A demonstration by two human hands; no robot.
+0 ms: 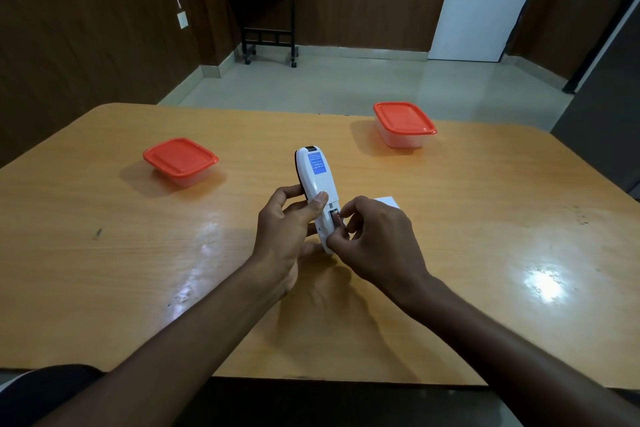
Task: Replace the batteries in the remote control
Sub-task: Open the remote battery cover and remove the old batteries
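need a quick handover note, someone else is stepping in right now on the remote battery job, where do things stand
Left hand: holds the white remote back side up, above the table, thumb pressed on its back.
Right hand: fingers pinch a battery at the open battery bay.
The cover is off; a white piece lies behind the right hand, possibly the cover.
Two red-lidded containers, left and right, stay shut; contents cannot be seen.
Cannot tell if this battery goes in or comes out.
Left: finish the swap, refit the cover.
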